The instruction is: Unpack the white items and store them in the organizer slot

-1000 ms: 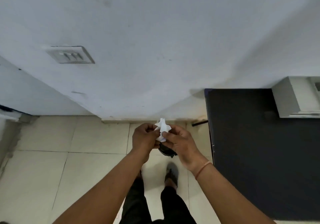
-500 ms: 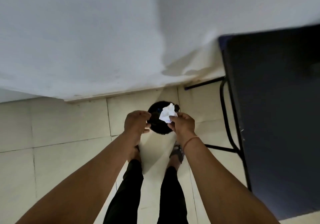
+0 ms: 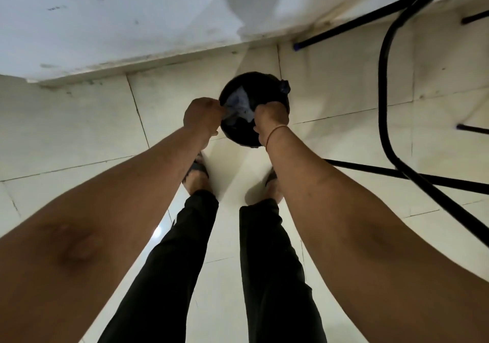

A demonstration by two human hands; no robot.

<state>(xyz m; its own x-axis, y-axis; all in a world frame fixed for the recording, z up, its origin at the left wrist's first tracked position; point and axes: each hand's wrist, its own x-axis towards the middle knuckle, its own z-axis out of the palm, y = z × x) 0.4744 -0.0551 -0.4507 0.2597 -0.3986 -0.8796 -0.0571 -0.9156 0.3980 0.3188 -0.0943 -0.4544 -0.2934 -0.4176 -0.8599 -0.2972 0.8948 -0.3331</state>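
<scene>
Both hands low over the black bin (image 3: 239,136): left hand (image 3: 202,113) and right hand (image 3: 270,116) pinch crumpled white wrapping (image 3: 239,104), presumably to discard it

The fingertips of the left hand (image 3: 202,115) and right hand (image 3: 270,116) are curled out of sight, so what each grips cannot be told. Between the fingers, the pale crumpled item (image 3: 239,104) is shadowed and blurred. Beyond the fingers, the black round container (image 3: 254,83) is partly covered, its inside unreadable. The black frame (image 3: 386,78) runs off the right edge
</scene>
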